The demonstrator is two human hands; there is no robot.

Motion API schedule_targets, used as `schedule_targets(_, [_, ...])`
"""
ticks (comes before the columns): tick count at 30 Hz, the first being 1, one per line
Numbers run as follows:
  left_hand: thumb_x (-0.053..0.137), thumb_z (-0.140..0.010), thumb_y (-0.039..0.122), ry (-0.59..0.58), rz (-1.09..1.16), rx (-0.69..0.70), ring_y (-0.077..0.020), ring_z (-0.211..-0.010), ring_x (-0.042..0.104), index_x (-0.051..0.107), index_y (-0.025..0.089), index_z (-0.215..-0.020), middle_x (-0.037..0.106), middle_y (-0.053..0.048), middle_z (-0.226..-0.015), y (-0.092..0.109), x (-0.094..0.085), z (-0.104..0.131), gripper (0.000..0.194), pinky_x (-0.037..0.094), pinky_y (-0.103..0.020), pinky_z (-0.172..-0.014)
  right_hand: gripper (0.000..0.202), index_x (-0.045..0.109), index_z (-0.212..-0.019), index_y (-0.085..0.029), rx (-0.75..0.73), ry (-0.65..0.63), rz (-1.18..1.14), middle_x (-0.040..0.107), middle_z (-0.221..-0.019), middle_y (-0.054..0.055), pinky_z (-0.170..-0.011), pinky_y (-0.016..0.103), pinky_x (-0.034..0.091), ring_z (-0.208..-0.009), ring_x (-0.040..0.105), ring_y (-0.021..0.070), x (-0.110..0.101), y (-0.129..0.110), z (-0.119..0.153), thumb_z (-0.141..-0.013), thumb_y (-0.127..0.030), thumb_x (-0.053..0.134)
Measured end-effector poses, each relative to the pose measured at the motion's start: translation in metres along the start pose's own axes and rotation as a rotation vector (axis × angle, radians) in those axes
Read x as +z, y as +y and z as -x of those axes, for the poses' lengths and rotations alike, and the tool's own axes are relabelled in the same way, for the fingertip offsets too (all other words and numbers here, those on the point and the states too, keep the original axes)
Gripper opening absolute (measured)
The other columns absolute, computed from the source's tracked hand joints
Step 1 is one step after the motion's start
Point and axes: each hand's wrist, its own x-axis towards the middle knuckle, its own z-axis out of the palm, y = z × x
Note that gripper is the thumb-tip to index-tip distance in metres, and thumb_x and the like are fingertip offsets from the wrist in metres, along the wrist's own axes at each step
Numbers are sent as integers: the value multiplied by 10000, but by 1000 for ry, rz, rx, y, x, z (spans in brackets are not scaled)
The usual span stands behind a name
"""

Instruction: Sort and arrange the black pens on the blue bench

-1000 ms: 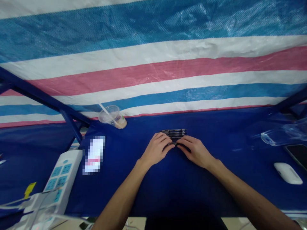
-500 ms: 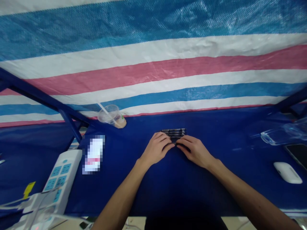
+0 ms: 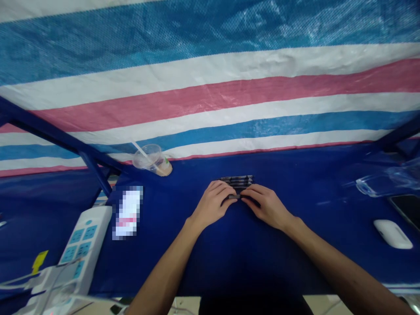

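Saw at the far left a white power strip (image 3: 93, 243) on the blue bench (image 3: 278, 262), loaded with plugs (image 3: 49, 280), probably kept aside there to hold cords off the middle. Found next a bright blurred-out rectangle (image 3: 128, 213), perhaps a phone screen, then a clear cup (image 3: 152, 158) with a straw (image 3: 140, 150), near the striped sheet (image 3: 210, 100), likely placed far back against knocks. Noted in the middle the left hand (image 3: 213, 203), with fingers nearly closed about the left end of a slim, dark, pen-like piece (image 3: 234, 196). Traced that piece crosswise through the narrow gap between both hands, just above or on the bench; could not tell which. Spotted just beyond it a row of dark pens (image 3: 236, 180), laid side by side, probably for tidy reach. Met then the right hand (image 3: 267, 201), with fingers pinched about the other end, presumably for steadiness and fine control. Made out farther right a clear bottle (image 3: 377, 186), a white rounded object (image 3: 393, 234) and a dark phone (image 3: 407, 209), apparently set apart to leave working room.
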Motion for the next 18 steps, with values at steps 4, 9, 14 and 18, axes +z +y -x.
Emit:
schedule_targets(4, [666, -983, 321, 0, -26, -17, -221, -1051, 644, 649, 215, -1131, 736, -48, -1066, -1, 0, 0, 183, 487, -417, -984, 161, 682, -1134, -224, -2, 5, 1, 722, -1073, 92, -858, 412, 591, -945, 701, 238, 0, -1, 0, -1022, -231, 567])
schedule_targets(9, [644, -996, 298, -1, -24, -2, -216, -1055, 653, 662, 219, -1102, 740, -50, -1067, -2, 2, 1, 134, 491, -423, -1000, 166, 688, -1128, -225, 2, 10, 11, 725, -1066, 96, -848, 419, 595, -935, 701, 239, -1, -2, -1, -1024, -233, 559])
schedule_targets(14, [658, -986, 326, -8, -31, -14, -218, -1059, 653, 673, 221, -1110, 740, -52, -1066, -2, 1, 0, 163, 498, -420, -986, 167, 692, -1120, -220, 2, 1, 11, 724, -1049, 95, -836, 416, 598, -920, 701, 239, -1, -2, -1, -1021, -229, 557])
schedule_targets(18, [654, -987, 318, -10, -28, -5, -224, -1066, 655, 682, 231, -1129, 741, -57, -1071, -2, 2, 1, 170, 500, -430, -998, 176, 699, -1123, -227, -1, 2, 23, 726, -1049, 95, -841, 413, 602, -924, 708, 240, -1, -2, -1, -1019, -233, 557])
